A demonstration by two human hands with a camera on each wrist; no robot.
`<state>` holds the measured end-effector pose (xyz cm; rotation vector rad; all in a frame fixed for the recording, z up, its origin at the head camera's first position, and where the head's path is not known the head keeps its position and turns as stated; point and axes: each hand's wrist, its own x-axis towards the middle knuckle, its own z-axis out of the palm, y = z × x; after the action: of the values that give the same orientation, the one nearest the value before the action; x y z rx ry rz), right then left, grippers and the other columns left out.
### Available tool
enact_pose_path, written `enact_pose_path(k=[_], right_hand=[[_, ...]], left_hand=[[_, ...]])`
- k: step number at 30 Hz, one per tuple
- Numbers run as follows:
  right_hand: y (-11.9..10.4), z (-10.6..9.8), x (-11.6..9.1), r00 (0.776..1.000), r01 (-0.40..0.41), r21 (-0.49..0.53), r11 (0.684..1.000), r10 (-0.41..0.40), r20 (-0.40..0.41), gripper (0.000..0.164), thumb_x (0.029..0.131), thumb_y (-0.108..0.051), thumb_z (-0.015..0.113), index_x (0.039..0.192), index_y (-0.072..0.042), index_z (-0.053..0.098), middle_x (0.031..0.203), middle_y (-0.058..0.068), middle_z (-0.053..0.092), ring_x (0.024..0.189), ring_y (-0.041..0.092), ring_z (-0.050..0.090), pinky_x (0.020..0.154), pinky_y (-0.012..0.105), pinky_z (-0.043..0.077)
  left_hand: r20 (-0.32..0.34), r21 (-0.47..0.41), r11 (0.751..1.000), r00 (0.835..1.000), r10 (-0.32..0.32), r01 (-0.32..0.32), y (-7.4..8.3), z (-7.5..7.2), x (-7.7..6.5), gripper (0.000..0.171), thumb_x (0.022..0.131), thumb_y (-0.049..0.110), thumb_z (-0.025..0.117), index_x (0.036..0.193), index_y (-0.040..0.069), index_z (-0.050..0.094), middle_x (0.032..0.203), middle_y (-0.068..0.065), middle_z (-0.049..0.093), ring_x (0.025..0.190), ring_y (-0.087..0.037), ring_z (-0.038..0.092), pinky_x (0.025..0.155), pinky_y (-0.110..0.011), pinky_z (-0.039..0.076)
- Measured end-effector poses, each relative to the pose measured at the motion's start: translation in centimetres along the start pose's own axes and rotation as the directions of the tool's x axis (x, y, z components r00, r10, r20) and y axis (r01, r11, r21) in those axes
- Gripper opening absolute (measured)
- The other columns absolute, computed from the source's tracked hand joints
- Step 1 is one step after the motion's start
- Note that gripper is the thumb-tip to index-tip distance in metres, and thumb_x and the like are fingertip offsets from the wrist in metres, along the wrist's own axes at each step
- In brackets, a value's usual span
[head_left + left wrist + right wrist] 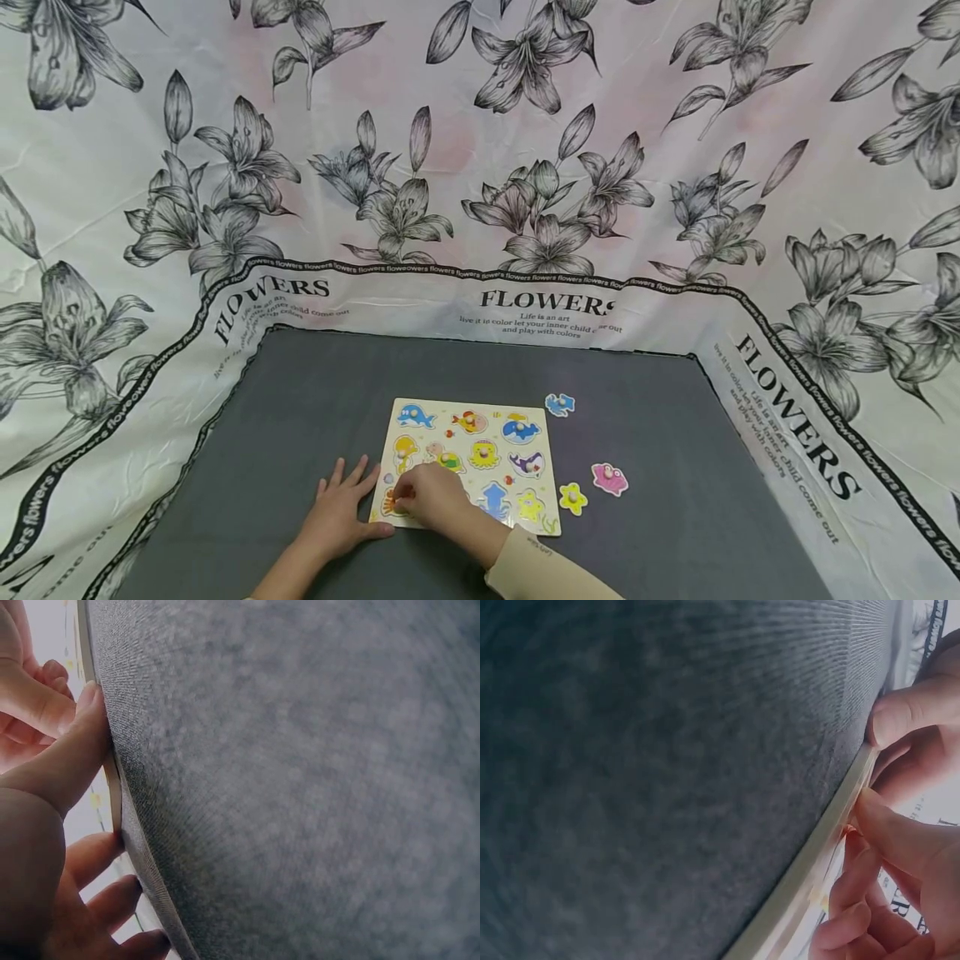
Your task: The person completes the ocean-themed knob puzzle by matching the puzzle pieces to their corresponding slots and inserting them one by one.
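Note:
A wooden peg puzzle board [441,407] with colourful sea animals lies on the grey table. My left hand [337,512] is at its lower left corner, fingers spread on the cloth, thumb touching the board's edge. Over the board's lower left part, my right hand [442,498] pinches an orange puzzle piece [388,502], mostly hidden beneath the fingers. In the right wrist view, its thumb and fingers meet just above the board's edge. A yellow octopus piece [483,454] and a dark blue whale piece [521,430] sit on the board.
To the board's right lie a loose blue piece [559,405], a pink piece [610,480] and a yellow star piece [573,498]. The star is close to the board's edge. Flower-printed white cloth [540,292] surrounds the grey tabletop [322,392] at the back and sides.

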<state>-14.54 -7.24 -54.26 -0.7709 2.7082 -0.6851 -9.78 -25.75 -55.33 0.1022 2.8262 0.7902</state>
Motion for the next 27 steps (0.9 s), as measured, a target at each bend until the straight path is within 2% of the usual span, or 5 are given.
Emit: enact_pose_path(k=[7,13,16,22,27], right_hand=[[-0.1,-0.5,0.0,0.999,0.032,-0.006,0.999,-0.031,0.016,0.007,0.085,-0.024,0.083,0.089,-0.021,0.079,0.074,-0.014,0.064,0.063,-0.002,0.050,0.058,0.018,0.043],[1.0,-3.4,-1.2,1.000,-0.013,0.085,0.996,0.015,-0.019,0.014,0.085,-0.026,0.083,0.098,-0.020,0.079,0.084,-0.013,0.069,0.069,-0.001,0.054,0.063,0.019,0.047],[2.1,-5.4,-1.8,0.996,-0.030,0.105,0.994,0.038,-0.075,0.014,0.087,-0.025,0.081,0.099,-0.019,0.079,0.088,-0.012,0.072,0.072,0.000,0.057,0.065,0.020,0.049],[5.3,-8.8,-3.2,0.981,-0.062,0.161,0.985,0.091,-0.174,0.014,0.089,-0.022,0.079,0.101,-0.015,0.079,0.092,-0.007,0.073,0.072,0.005,0.059,0.059,0.024,0.048],[8.3,-10.9,-4.1,0.958,-0.117,0.170,0.978,0.157,-0.241,0.015,0.088,-0.022,0.080,0.101,-0.015,0.079,0.092,-0.005,0.073,0.073,0.007,0.061,0.058,0.025,0.049]], left_hand=[[-0.014,0.004,1.000,1.000,0.017,-0.017,0.1,0.0,0.0,0.105,0.063,0.058,0.087,0.149,0.010,0.051,0.159,-0.022,0.037,0.148,-0.057,0.017,0.110,-0.078,0.020],[0.003,0.006,1.000,1.000,0.012,-0.012,0.2,0.0,0.0,0.106,0.064,0.060,0.087,0.150,0.009,0.050,0.160,-0.023,0.036,0.148,-0.057,0.016,0.111,-0.078,0.020],[0.005,0.011,1.000,1.000,0.006,-0.006,0.1,0.0,0.0,0.107,0.064,0.060,0.087,0.150,0.009,0.049,0.160,-0.022,0.036,0.149,-0.057,0.015,0.111,-0.078,0.019],[0.005,0.008,1.000,1.000,0.006,-0.006,0.1,0.0,0.1,0.108,0.063,0.061,0.087,0.151,0.009,0.048,0.161,-0.022,0.034,0.149,-0.056,0.013,0.111,-0.078,0.018],[0.022,0.008,1.000,1.000,-0.006,0.006,0.2,0.0,0.1,0.109,0.064,0.061,0.087,0.152,0.010,0.048,0.161,-0.022,0.033,0.149,-0.056,0.012,0.112,-0.077,0.017]])
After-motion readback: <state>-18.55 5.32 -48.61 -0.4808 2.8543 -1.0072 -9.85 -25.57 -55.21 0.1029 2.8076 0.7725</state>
